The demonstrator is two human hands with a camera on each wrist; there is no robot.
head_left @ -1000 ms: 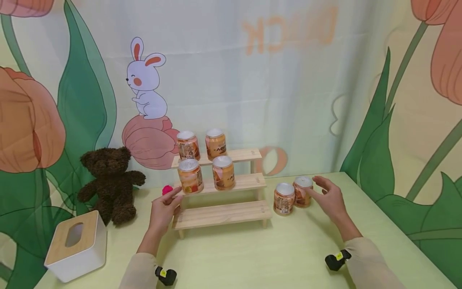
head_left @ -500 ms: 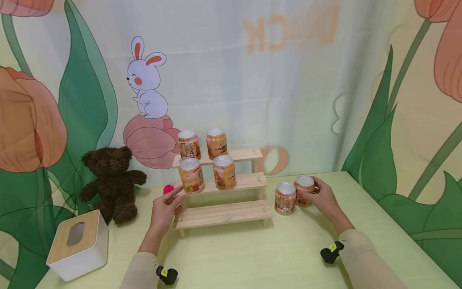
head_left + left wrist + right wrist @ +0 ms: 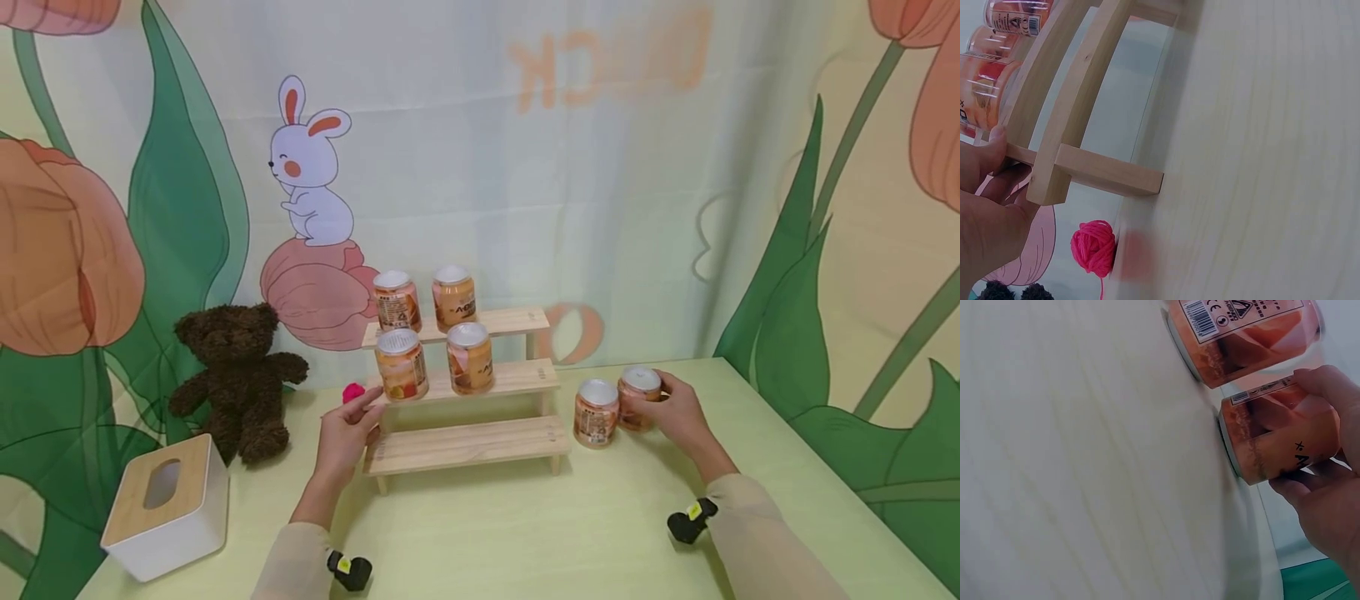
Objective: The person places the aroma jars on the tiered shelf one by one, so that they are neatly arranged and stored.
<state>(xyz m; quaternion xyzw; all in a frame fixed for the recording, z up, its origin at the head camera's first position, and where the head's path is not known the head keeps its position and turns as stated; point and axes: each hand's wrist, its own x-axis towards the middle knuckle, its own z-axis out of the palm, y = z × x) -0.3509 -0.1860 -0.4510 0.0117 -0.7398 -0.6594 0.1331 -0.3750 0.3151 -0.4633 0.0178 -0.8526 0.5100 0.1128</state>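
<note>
In the head view my right hand [image 3: 684,417] grips an orange can with a silver lid [image 3: 639,412]. The right wrist view has my thumb on one side of this can [image 3: 1285,434] and fingers round the other, its base close to the table. Just left of it stands a similar can [image 3: 597,418]. My left hand [image 3: 343,437] holds the left end of a three-tier wooden shelf [image 3: 465,446], thumb at the middle board beside a can [image 3: 985,90]. Two cans stand on the top tier and two on the middle one; the lowest tier is bare.
A pink yarn ball [image 3: 1093,248] lies behind the shelf's left end. To the left are a brown teddy bear [image 3: 234,383] and a white tissue box with a wooden lid [image 3: 168,508]. A printed curtain [image 3: 615,208] hangs behind the table [image 3: 525,533].
My right hand has moved in from the right and taken hold of the far-right can. A narrow gap now shows between the two table cans. My left hand stays at the shelf.
</note>
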